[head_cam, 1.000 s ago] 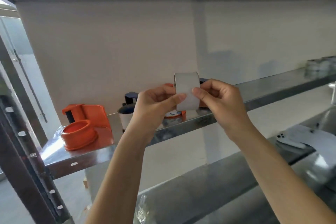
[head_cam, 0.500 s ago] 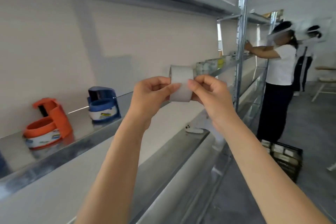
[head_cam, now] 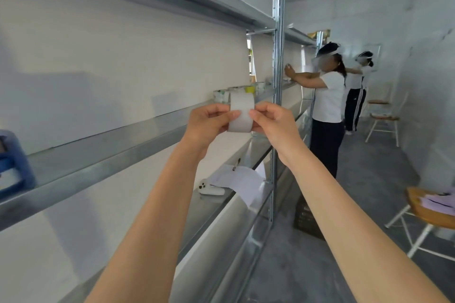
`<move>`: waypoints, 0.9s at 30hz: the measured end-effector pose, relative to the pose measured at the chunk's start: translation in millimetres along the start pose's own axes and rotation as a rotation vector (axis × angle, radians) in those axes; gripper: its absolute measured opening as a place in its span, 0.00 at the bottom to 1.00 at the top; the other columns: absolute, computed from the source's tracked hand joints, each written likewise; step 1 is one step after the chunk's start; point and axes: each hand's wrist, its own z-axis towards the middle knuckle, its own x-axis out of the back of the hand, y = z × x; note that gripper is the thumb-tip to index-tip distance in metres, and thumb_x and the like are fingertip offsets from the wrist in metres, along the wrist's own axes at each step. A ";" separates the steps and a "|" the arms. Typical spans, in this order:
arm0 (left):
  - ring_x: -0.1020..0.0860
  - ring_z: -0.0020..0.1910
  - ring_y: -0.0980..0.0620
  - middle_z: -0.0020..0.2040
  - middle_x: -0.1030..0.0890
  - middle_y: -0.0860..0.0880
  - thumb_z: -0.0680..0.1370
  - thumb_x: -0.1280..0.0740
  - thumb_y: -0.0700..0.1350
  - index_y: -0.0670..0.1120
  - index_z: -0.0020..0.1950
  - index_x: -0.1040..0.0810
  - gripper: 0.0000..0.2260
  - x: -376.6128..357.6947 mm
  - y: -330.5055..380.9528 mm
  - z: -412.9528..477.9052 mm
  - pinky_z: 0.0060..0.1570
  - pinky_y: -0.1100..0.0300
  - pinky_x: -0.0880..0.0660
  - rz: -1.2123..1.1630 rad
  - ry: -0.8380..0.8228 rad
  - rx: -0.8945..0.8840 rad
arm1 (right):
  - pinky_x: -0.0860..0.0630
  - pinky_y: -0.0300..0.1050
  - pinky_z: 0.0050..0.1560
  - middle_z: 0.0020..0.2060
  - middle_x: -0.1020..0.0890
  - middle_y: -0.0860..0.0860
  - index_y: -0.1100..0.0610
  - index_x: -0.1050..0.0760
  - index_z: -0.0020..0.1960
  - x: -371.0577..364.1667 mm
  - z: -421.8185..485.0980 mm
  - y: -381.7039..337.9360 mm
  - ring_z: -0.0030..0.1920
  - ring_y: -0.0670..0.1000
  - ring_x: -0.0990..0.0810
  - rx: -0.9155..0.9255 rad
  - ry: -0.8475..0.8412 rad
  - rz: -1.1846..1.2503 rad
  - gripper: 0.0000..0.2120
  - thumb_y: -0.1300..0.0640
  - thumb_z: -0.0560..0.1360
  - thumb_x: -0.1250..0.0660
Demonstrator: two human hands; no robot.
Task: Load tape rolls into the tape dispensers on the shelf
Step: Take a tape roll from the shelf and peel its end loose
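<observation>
a blurred blue plastic tape dispenser (head_cam: 13, 162) sits at the far left on a long grey metal shelf (head_cam: 103, 155). in front of the shelf, the left hand (head_cam: 209, 122) and right hand (head_cam: 273, 120) pinch a wide white tape roll (head_cam: 241, 112) between thumbs and curled fingers, held edge-on. two people stand beyond.

Single head-worn view, close behind hands (head_cam: 242, 122), facing along shelf (head_cam: 118, 145)

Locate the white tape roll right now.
Head view, centre frame: the tape roll is pinched between the left hand and right hand, in the air before the metal shelf; the blue dispenser sits far left.
</observation>
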 end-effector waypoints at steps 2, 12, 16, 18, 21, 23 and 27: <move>0.22 0.46 0.45 0.47 0.21 0.37 0.71 0.27 0.38 0.32 0.53 0.22 0.13 -12.1 -8.5 12.9 0.54 0.50 0.23 -0.011 0.004 -0.002 | 0.20 0.36 0.41 0.42 0.18 0.59 0.64 0.23 0.49 11.3 12.7 7.6 0.40 0.51 0.19 0.000 -0.006 0.003 0.05 0.63 0.76 0.34; 0.22 0.44 0.45 0.46 0.21 0.40 0.71 0.27 0.36 0.38 0.48 0.21 0.07 -54.7 -15.0 66.1 0.53 0.52 0.22 -0.073 0.024 -0.034 | 0.18 0.42 0.45 0.38 0.18 0.54 0.59 0.23 0.43 45.9 68.8 19.3 0.38 0.49 0.19 0.001 0.012 0.088 0.03 0.63 0.75 0.33; 0.21 0.46 0.45 0.47 0.21 0.39 0.71 0.27 0.37 0.34 0.52 0.21 0.12 -66.4 -17.5 90.8 0.54 0.52 0.23 -0.086 0.001 -0.053 | 0.18 0.46 0.49 0.40 0.19 0.56 0.60 0.23 0.44 57.9 89.3 23.7 0.42 0.52 0.18 0.007 0.016 0.112 0.02 0.63 0.75 0.33; 0.21 0.47 0.44 0.50 0.20 0.36 0.70 0.27 0.37 0.33 0.53 0.21 0.14 -73.7 -22.6 102.2 0.55 0.51 0.22 -0.107 -0.005 -0.049 | 0.18 0.45 0.48 0.41 0.18 0.56 0.59 0.22 0.44 63.3 97.2 29.1 0.43 0.53 0.18 0.008 0.035 0.130 0.02 0.62 0.75 0.33; 0.22 0.47 0.44 0.49 0.20 0.38 0.70 0.26 0.37 0.35 0.49 0.20 0.10 -87.2 -36.8 118.5 0.55 0.49 0.23 -0.148 -0.001 -0.041 | 0.18 0.46 0.48 0.40 0.18 0.55 0.58 0.22 0.43 70.3 107.1 44.0 0.44 0.55 0.18 -0.005 0.100 0.165 0.02 0.62 0.75 0.32; 0.22 0.47 0.45 0.47 0.20 0.40 0.70 0.26 0.37 0.37 0.48 0.19 0.09 -94.3 -48.8 131.7 0.55 0.49 0.24 -0.170 -0.008 -0.042 | 0.18 0.46 0.48 0.40 0.18 0.55 0.58 0.22 0.43 74.4 115.4 56.2 0.44 0.55 0.18 -0.013 0.121 0.168 0.03 0.62 0.75 0.32; 0.22 0.49 0.45 0.49 0.20 0.39 0.69 0.26 0.37 0.36 0.51 0.20 0.12 -106.3 -71.0 164.7 0.55 0.50 0.24 -0.199 -0.020 -0.028 | 0.19 0.44 0.48 0.40 0.18 0.55 0.58 0.22 0.43 83.2 141.9 78.1 0.44 0.54 0.18 -0.029 0.129 0.175 0.02 0.61 0.75 0.32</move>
